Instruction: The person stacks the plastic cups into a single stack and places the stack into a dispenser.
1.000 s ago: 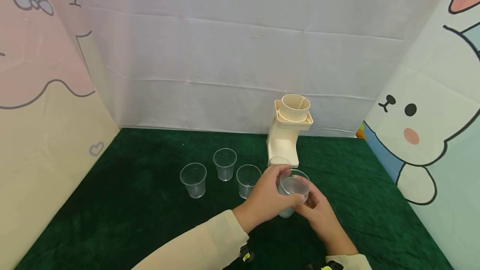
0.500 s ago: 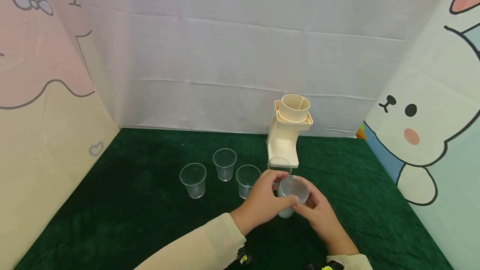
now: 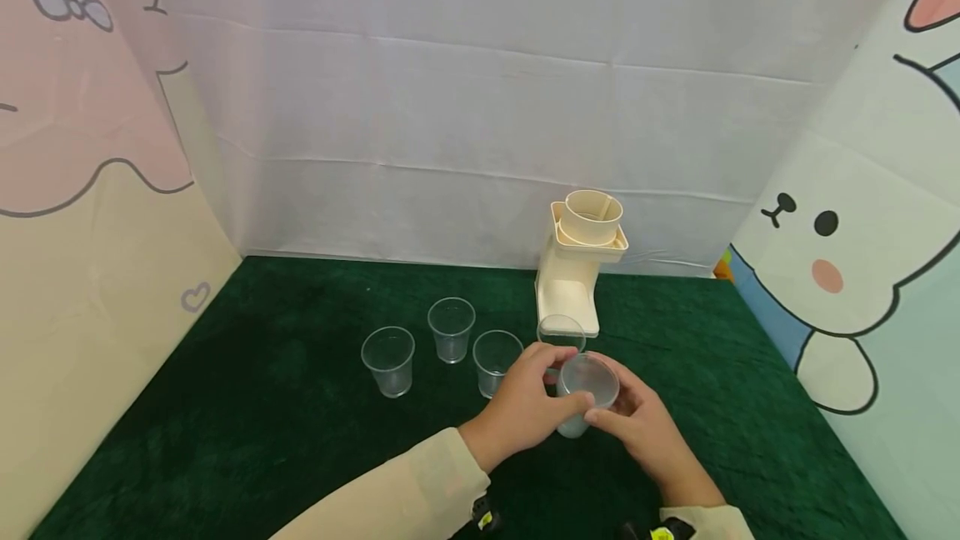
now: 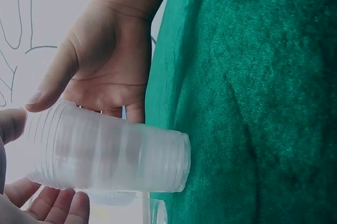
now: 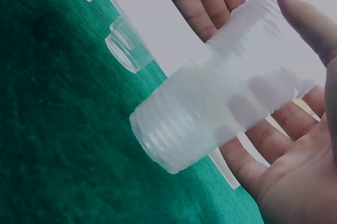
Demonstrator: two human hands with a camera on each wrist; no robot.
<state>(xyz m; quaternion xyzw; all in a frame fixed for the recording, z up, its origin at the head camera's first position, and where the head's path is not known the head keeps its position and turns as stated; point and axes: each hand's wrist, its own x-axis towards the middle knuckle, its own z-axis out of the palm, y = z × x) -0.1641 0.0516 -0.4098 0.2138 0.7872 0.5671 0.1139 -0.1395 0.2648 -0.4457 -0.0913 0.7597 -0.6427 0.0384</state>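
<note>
A stack of nested clear plastic cups (image 3: 587,383) stands nearly upright between my two hands. Ridged rims at its top and its base show in the left wrist view, where the stack of cups (image 4: 118,148) is just above or on the cloth; I cannot tell which. My left hand (image 3: 525,402) holds the stack near the rim from the left, thumb in front. From the other side my right hand (image 3: 645,427) curves its fingers round it, seen also in the right wrist view as the right hand (image 5: 297,155). Just behind is a single clear cup (image 3: 561,333), partly hidden.
Three clear cups stand apart on the green cloth: a left cup (image 3: 388,361), a rear cup (image 3: 452,329) and a cup (image 3: 495,361) beside my left hand. At the back stands a cream dispenser-like holder (image 3: 573,265) with a round top, before a white curtain (image 3: 420,107).
The topmost cup, whose rim stood higher between my hands a second ago, has sunk down into the stack. My left hand's fingers have lowered slightly with it. The other cups have stayed put.
</note>
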